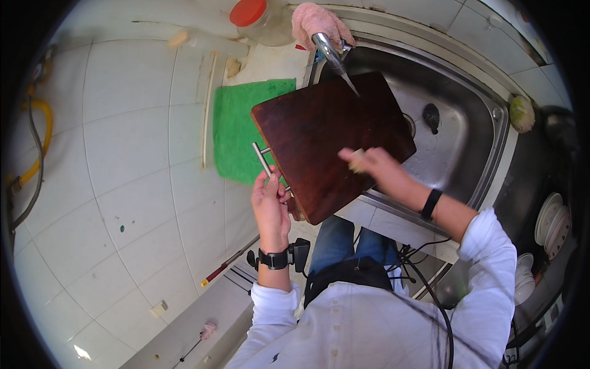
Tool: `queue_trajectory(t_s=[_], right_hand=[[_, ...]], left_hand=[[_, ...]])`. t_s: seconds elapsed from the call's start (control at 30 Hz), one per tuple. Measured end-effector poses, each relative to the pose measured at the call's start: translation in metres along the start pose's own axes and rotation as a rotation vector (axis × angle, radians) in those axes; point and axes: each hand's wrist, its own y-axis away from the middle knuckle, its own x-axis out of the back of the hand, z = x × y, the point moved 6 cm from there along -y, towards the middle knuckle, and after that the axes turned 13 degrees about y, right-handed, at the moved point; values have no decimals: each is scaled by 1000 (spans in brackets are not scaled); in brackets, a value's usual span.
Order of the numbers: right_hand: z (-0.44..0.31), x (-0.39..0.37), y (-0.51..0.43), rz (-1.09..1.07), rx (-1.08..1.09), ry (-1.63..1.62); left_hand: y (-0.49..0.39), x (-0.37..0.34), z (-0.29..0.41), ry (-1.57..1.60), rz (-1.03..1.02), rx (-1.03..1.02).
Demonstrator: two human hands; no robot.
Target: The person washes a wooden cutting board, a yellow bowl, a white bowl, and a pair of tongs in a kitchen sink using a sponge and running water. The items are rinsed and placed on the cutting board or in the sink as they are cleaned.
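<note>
A dark wooden cutting board (332, 143) is held tilted over the near left part of a steel sink. My left hand (272, 198) grips the metal bar handle (261, 159) on the board's left edge. My right hand (373, 168), slightly blurred, is on or just above the board's surface and holds a small pale yellowish scrubber (357, 161), whose exact kind is unclear. From the chrome faucet (329, 53), a thin stream of water falls on the board's far part. A pink cloth (313, 23) is draped over the faucet's base.
A green towel (235, 133) lies left of the board. A red-lidded jar (262, 23) stands behind it. In the sink basin (442, 152) lies a dark oval item (431, 117). A round scrubber (522, 114) sits at the right rim, with stacked white dishes (551, 226) farther right. Black cables hang near my waist.
</note>
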Motion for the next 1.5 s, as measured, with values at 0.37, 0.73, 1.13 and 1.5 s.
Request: queue_trajectory(t_s=[0.37,0.73,1.13,1.5], right_hand=[[213,17,-34,453,-402,237],[-29,17,-129,388,81,-14],[-46,-10,12,-165,432,210],[108,55,-5,13,-216,554]], left_hand=[[3,-4,-2,13,-16,-10],[2,3,-7,21,-6,8],[7,2,-9,46,17,47],[2,2,-6,30,10,45]])
